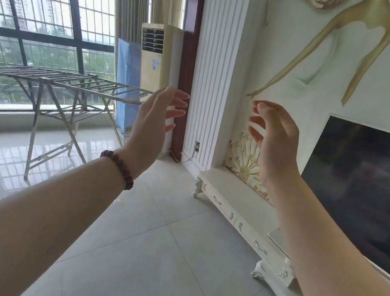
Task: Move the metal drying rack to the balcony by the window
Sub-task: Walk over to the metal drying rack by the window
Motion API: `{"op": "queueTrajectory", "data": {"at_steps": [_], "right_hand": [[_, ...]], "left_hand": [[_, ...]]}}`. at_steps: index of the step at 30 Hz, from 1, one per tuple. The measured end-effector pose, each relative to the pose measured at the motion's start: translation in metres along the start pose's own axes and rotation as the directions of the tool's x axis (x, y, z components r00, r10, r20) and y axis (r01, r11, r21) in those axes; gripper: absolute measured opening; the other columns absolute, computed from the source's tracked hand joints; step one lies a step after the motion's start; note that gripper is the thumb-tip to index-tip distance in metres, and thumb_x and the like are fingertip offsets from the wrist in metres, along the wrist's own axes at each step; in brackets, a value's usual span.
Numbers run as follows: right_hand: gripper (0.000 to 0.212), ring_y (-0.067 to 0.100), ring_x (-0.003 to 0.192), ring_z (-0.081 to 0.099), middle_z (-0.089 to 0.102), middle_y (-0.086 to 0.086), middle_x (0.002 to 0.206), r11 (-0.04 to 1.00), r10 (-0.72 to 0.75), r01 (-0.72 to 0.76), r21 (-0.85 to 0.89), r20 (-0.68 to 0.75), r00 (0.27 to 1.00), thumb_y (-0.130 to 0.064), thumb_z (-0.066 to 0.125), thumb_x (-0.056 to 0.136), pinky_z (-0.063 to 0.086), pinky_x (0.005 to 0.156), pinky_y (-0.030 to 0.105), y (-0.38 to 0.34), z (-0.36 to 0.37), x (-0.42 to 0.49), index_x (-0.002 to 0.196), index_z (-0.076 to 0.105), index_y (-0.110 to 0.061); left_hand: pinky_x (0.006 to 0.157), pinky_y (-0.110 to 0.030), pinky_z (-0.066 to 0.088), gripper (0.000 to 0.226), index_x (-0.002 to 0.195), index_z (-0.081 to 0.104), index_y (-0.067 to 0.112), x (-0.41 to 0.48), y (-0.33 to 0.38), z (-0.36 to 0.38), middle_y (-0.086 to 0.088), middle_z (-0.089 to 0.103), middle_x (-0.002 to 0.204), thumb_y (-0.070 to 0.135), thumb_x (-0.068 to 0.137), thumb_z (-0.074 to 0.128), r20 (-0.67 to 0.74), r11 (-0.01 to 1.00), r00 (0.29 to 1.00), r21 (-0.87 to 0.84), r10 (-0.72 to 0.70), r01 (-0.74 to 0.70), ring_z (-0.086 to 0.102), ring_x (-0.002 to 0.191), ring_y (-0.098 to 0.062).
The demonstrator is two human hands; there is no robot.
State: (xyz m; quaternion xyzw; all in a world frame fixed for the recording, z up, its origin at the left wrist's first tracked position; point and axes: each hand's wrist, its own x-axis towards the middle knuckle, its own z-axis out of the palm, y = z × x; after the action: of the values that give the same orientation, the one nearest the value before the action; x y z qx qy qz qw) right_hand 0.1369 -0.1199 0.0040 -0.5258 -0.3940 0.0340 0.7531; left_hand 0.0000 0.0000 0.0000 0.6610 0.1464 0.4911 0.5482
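Observation:
The metal drying rack [57, 81] stands unfolded on the shiny floor at the left, in front of the large barred window [42, 6]. Its crossed legs rest on the tiles and nothing hangs on its top bars. My left hand [155, 118], with a bead bracelet on the wrist, is raised just right of the rack's near end, fingers spread, holding nothing. My right hand [273, 142] is raised further right in front of the wall, also open and empty. Neither hand touches the rack.
A tall floor air conditioner [157, 69] and a blue covered object [125, 82] stand behind the rack's right end. A dark wooden door frame [187, 73] follows. A white TV cabinet [242, 210] and a television [360, 192] line the right wall.

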Motion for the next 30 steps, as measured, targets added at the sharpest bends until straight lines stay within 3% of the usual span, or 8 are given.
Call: {"op": "queueTrajectory", "data": {"at_steps": [9, 15, 22, 30], "right_hand": [[0.01, 0.018, 0.098, 0.06, 0.062, -0.003, 0.096, 0.998, 0.029, -0.03, 0.058, 0.024, 0.999, -0.024, 0.052, 0.087, 0.049, 0.095, 0.041, 0.068, -0.031, 0.101, 0.085, 0.062, -0.023], [0.015, 0.013, 0.09, 0.06, 0.062, -0.006, 0.09, 0.989, 0.07, -0.077, 0.125, 0.062, 0.996, -0.022, 0.053, 0.087, 0.05, 0.093, 0.038, 0.113, -0.004, 0.151, 0.078, 0.064, -0.027], [0.013, 0.01, 0.089, 0.061, 0.064, -0.007, 0.089, 0.984, 0.072, -0.087, 0.153, 0.1, 0.992, -0.024, 0.054, 0.086, 0.052, 0.089, 0.032, 0.177, 0.071, 0.212, 0.078, 0.064, -0.027], [0.014, 0.01, 0.085, 0.058, 0.061, -0.006, 0.086, 0.962, 0.085, -0.125, 0.244, 0.17, 0.982, -0.031, 0.054, 0.074, 0.048, 0.083, 0.03, 0.235, 0.226, 0.284, 0.079, 0.064, -0.023]], "left_hand": [[0.096, -0.041, 0.041, 0.035, 0.101, 0.061, 0.014, 0.083, -0.056, 0.066, -0.007, 0.063, 0.105, 0.037, 0.097, 0.035, -0.073, 1.0, 0.997, 0.015, -0.004, 0.005, 0.059, 0.095, -0.013], [0.086, -0.035, 0.043, 0.03, 0.089, 0.061, 0.025, 0.134, -0.088, 0.059, 0.001, 0.064, 0.095, 0.038, 0.096, 0.035, -0.102, 0.999, 0.995, 0.042, 0.009, -0.005, 0.06, 0.088, -0.01], [0.078, -0.029, 0.041, 0.028, 0.086, 0.061, 0.026, 0.216, -0.138, 0.003, 0.007, 0.062, 0.087, 0.037, 0.096, 0.037, -0.152, 0.998, 0.988, 0.047, 0.039, -0.032, 0.06, 0.082, -0.006], [0.071, -0.022, 0.043, 0.03, 0.088, 0.059, 0.022, 0.329, -0.17, -0.109, 0.002, 0.061, 0.089, 0.034, 0.098, 0.034, -0.172, 0.989, 0.979, 0.122, 0.108, -0.088, 0.059, 0.08, -0.007]]}}
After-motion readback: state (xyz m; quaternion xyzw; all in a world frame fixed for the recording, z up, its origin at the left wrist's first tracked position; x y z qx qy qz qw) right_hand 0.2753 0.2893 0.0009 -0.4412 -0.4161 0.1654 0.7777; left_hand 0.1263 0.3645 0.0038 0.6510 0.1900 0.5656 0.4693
